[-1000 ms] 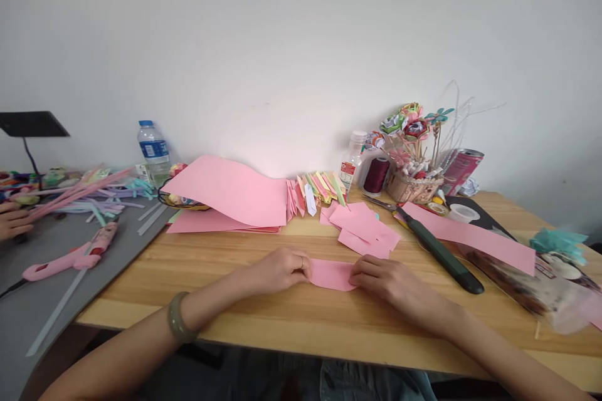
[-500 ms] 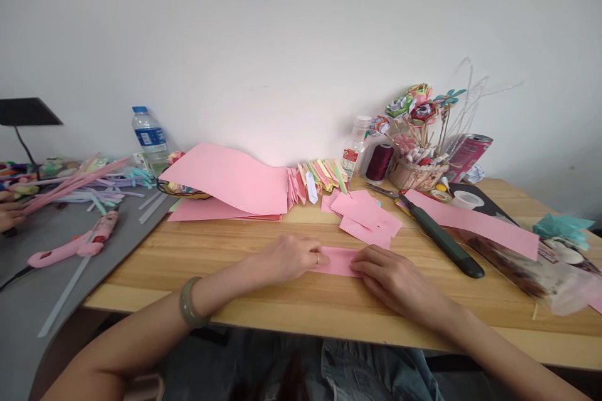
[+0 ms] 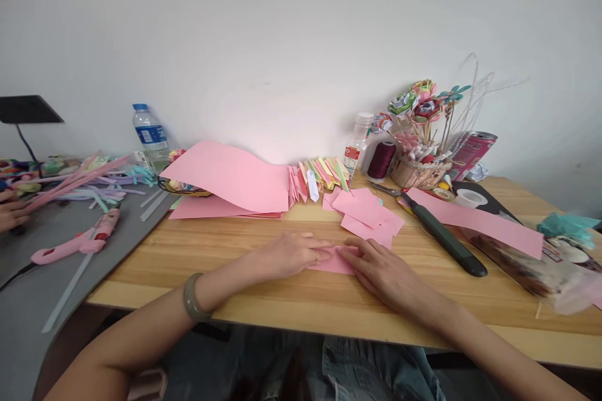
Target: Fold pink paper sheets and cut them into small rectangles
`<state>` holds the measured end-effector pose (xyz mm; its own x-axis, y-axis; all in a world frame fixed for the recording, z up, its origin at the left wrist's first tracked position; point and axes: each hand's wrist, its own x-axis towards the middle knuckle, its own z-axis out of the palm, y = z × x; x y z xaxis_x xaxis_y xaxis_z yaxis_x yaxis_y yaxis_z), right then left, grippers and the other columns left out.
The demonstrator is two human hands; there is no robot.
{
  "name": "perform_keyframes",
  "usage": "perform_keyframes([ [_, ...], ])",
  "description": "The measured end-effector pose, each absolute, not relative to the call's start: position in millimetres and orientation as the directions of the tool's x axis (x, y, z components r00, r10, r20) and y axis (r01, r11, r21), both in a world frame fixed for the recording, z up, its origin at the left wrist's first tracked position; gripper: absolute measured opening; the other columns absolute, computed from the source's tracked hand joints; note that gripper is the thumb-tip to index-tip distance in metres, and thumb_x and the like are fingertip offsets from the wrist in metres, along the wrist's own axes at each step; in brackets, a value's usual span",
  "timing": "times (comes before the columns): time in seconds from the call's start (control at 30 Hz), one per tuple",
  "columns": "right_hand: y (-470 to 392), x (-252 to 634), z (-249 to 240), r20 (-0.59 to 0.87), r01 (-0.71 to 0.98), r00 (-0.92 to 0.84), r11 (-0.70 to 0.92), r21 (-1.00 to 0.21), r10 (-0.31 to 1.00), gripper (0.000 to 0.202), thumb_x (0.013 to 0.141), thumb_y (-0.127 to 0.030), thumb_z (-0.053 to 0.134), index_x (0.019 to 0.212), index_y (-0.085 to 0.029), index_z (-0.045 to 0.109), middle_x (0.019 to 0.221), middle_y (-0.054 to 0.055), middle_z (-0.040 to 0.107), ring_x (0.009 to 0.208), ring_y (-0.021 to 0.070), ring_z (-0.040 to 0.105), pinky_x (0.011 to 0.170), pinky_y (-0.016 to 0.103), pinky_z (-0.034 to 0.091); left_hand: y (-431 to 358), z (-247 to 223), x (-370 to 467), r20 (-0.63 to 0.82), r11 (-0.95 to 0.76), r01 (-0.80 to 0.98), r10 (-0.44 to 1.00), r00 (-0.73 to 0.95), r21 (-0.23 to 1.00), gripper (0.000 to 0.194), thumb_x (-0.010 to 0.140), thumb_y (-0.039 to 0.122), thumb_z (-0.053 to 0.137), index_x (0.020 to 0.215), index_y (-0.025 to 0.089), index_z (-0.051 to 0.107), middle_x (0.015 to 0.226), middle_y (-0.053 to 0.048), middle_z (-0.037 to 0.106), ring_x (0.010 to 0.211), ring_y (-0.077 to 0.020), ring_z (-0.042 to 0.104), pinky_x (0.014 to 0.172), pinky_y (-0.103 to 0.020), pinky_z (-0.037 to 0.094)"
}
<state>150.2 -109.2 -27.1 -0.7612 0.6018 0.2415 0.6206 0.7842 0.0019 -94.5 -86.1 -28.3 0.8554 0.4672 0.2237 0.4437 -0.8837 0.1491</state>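
A small folded pink paper point(image 3: 335, 263) lies flat on the wooden table point(image 3: 263, 304) near its front edge. On its left part rest the fingers of my left hand point(image 3: 292, 255), with a ring on one finger. My right hand point(image 3: 385, 269) presses the paper's right part with its fingertips, close beside the left fingers. Both hands have their fingers together on the paper and partly cover it. Behind them lie loose pink paper pieces point(image 3: 362, 210), and farther back stands a row of folded coloured papers point(image 3: 327, 173).
Large pink sheets point(image 3: 230, 178) lie at the back left. Scissors or a cutter with a dark handle point(image 3: 444, 238) lie right, near a flower basket point(image 3: 418, 172). A pink glue gun point(image 3: 78, 245) is on the grey mat, near another person's hand point(image 3: 12, 213).
My right hand has moved left along the pink paper, so its fingertips are now nearer my left hand. My left fingers have stretched slightly to the right. The view has shifted a little.
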Motion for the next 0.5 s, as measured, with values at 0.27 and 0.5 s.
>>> perform_keyframes([
  [0.27,-113.2,147.8,-33.7,0.256,0.583,-0.81,0.773,0.25,0.528,0.041,0.082,-0.007,0.04,0.122,-0.013,0.05,0.125,0.01,0.054,0.094,0.0214,0.052,0.074,0.035,0.048,-94.3,-26.8,-93.4,0.165,-0.865,0.495,0.502,0.849,0.086,0.038,0.095,0.018,0.031,0.132,0.024,0.041,0.129,-0.002,0.051,0.097,-0.0158,0.052,0.082,-0.025,0.039],
  [0.5,-120.3,139.4,-23.9,0.233,0.566,-0.824,0.73,0.383,0.516,0.041,0.08,-0.008,0.043,0.12,-0.01,0.052,0.121,0.01,0.057,0.089,0.0233,0.053,0.068,0.036,0.045,-96.2,-23.3,-92.7,0.106,-0.841,0.54,0.54,0.835,0.027,0.042,0.093,0.016,0.035,0.134,0.026,0.036,0.129,-0.001,0.052,0.092,-0.0167,0.051,0.074,-0.024,0.037],
])
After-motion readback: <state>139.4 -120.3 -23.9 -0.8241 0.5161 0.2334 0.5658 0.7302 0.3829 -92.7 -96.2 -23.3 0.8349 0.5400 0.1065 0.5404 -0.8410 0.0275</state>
